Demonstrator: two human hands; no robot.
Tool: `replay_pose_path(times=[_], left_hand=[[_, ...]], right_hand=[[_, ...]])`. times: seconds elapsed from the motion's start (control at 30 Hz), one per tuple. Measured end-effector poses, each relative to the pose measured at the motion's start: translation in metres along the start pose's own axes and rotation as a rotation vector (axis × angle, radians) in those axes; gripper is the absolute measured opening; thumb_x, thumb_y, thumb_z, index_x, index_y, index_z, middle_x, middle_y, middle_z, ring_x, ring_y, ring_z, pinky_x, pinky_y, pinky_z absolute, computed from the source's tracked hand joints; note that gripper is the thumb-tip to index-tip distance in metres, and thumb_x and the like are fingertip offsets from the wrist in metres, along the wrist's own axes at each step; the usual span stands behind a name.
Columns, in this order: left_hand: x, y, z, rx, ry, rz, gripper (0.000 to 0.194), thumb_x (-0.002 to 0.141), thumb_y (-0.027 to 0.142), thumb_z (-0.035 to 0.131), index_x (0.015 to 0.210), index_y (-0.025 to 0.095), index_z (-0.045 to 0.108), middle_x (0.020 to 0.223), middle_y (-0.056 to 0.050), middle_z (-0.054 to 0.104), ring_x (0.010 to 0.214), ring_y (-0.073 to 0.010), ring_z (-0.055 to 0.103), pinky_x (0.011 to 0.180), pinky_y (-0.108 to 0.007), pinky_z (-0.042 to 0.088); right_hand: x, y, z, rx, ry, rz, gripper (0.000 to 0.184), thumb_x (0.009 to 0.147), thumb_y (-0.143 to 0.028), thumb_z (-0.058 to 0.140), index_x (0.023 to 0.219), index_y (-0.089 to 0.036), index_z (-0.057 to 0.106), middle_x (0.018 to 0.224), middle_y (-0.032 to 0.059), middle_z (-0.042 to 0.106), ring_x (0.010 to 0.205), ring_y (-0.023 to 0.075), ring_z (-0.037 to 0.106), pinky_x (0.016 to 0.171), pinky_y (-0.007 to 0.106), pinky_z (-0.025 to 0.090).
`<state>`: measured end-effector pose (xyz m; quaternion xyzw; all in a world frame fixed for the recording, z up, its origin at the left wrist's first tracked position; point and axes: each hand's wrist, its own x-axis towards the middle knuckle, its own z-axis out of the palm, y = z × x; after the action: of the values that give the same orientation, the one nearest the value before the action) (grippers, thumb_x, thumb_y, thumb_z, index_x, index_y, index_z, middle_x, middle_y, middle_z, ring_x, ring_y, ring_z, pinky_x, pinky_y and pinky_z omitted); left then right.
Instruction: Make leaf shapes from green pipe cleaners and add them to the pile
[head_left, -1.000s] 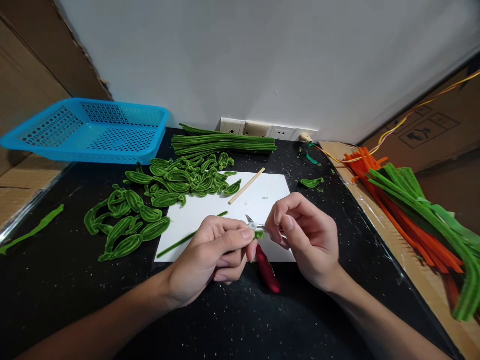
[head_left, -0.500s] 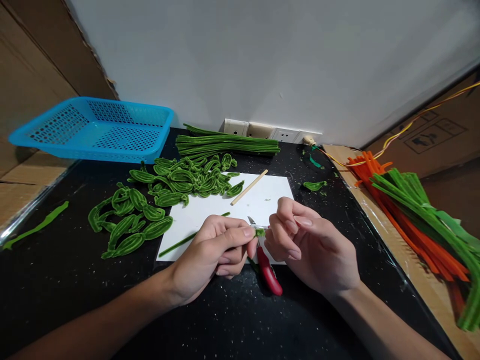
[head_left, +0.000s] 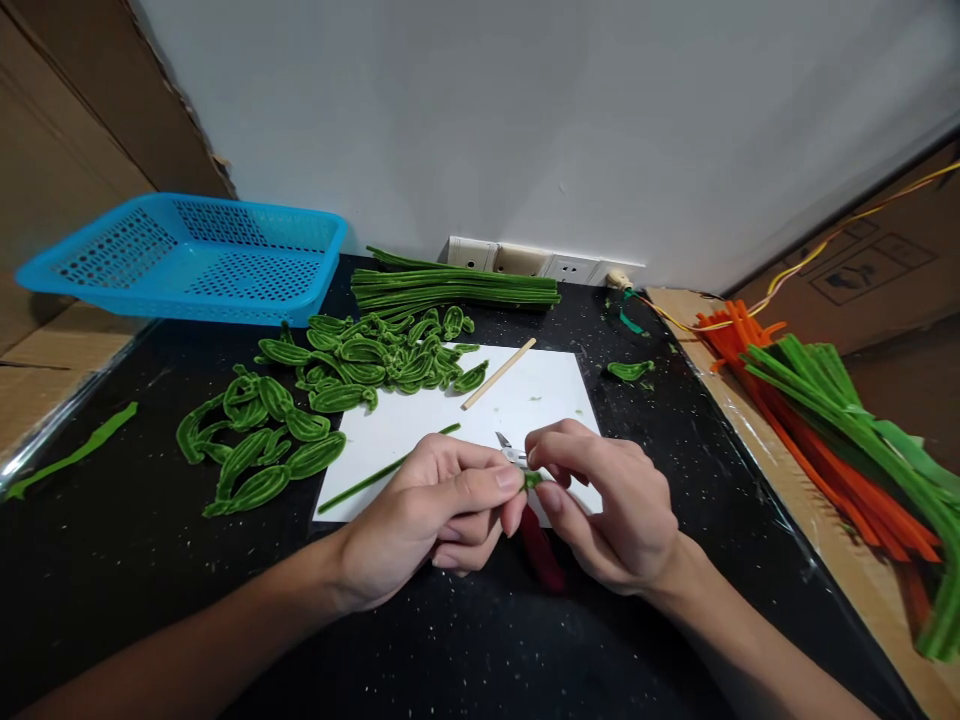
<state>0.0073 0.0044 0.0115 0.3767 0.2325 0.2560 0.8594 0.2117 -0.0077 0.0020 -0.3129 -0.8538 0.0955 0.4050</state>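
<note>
Between thumb and fingertips, my left hand [head_left: 442, 500] pinches a short, fuzzy green pipe cleaner piece [head_left: 532, 480]; most of it is hidden in the fingers. My right hand [head_left: 615, 495] has its curled index finger and thumb at the piece's protruding end. Just behind and below the hands lie small pliers [head_left: 541, 560] with red handles and a metal tip, partly covered by my fingers. A white sheet [head_left: 555, 390] is under them, bearing a straight green pipe cleaner [head_left: 360, 488] and a thin wooden stick [head_left: 499, 374].
Looped green leaf shapes [head_left: 367, 365] are heaped left of centre, and one leaf [head_left: 630, 371] sits at right. A green pipe cleaner bundle [head_left: 457, 287] lies by the wall sockets [head_left: 570, 268]. A blue basket [head_left: 225, 262] stands back left; orange strips [head_left: 817, 440] and green strips [head_left: 862, 430] lie right.
My right hand has turned palm down and moved in to the left, bringing its thumb and index finger to the green piece. The left hand has shifted slightly right, still pinching it.
</note>
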Motion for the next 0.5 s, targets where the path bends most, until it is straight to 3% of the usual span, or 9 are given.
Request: replay_pose_path(times=[0.2,0.5], left_hand=[[0.001,0.002,-0.001,-0.044,-0.081,-0.080,0.032,0.095,0.030,0.063,0.068,0.013,0.058,0.043,0.011,0.025,0.037,-0.0046,0.024,0.041,-0.019,0.022],[-0.001,0.002,-0.008,-0.183,-0.206,-0.254,0.028,0.092,0.027,0.063,0.068,0.015,0.059,0.041,0.011,0.027,0.033,-0.0050,0.025,0.036,-0.015,0.027]], right_hand=[[0.002,0.000,-0.003,-0.131,-0.038,-0.168,0.012,0.096,-0.011,0.048,0.099,-0.017,0.058,0.078,0.0061,0.063,0.060,0.0163,0.058,0.054,0.028,0.044],[0.002,-0.009,0.002,-0.109,-0.007,-0.205,0.017,0.098,-0.012,0.046,0.085,-0.020,0.054,0.062,0.0004,0.055,0.052,0.0132,0.050,0.050,0.027,0.041]])
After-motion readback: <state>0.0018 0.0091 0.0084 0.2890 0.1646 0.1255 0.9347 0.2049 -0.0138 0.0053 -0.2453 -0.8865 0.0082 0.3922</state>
